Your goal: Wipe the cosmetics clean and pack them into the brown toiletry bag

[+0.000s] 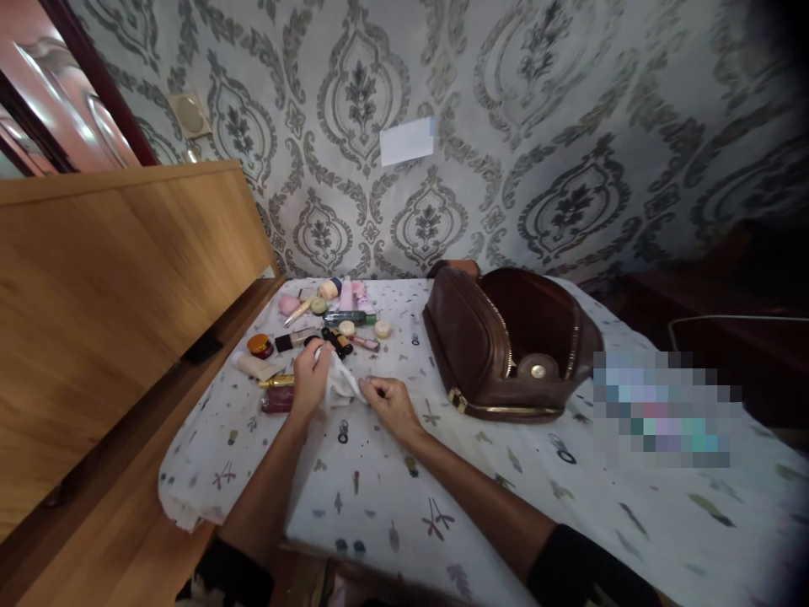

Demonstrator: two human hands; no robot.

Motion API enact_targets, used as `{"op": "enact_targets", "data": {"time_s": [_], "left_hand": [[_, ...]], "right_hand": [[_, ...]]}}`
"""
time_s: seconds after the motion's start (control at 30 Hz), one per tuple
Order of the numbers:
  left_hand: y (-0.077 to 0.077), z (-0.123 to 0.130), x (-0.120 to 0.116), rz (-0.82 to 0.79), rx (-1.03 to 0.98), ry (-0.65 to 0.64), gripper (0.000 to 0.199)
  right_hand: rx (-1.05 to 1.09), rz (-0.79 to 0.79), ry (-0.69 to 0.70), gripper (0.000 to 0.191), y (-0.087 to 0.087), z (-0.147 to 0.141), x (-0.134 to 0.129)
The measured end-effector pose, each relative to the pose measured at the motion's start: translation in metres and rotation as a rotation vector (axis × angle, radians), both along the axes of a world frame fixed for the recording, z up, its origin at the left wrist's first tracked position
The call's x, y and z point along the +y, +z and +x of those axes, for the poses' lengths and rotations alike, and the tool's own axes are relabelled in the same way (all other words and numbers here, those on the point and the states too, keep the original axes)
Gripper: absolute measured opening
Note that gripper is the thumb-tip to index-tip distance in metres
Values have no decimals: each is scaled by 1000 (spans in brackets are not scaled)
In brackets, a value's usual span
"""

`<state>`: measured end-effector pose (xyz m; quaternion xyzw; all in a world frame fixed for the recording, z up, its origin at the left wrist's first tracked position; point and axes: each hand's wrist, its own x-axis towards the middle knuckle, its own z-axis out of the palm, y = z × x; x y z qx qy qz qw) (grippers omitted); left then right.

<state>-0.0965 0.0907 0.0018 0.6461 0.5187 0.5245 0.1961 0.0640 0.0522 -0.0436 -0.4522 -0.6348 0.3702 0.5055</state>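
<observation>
My left hand (309, 379) pinches the upper left edge of a thin white cloth (341, 384), perhaps a wipe. The opposite edge is gripped between thumb and fingers of my right hand (393, 408), so the cloth stretches between both hands above the table. Just left of my left hand lie a dark red case (276, 400), a slim gold tube (278, 382) and a pale squeeze tube (254, 366). Beyond my hands sit a dark green bottle (350, 319), a small round cream-coloured jar (383, 329) and several other cosmetics. My left hand partly hides some black items.
An open brown leather bag (464, 350) stands to the right, its flap snap showing. A wooden panel (139, 253) rises along the left side. Patterned wallpaper backs the cloth-covered table (379, 497). Something pixelated lies at far right. An orange-lidded jar (259, 345) sits near the left edge.
</observation>
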Motion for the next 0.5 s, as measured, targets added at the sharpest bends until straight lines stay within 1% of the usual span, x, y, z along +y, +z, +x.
{"op": "enact_targets", "data": {"time_s": [0.13, 0.23, 0.4, 0.5], "left_hand": [[-4, -12, 9, 23, -1, 61, 26], [-8, -16, 14, 24, 9, 82, 26], [-17, -13, 14, 10, 57, 54, 25], [-19, -9, 12, 5, 90, 36, 26]], "right_hand": [[-7, 6, 9, 47, -1, 1, 1], [-11, -2, 11, 47, -2, 1, 1], [-7, 12, 7, 47, -4, 2, 0], [13, 11, 4, 48, -5, 2, -1]]}}
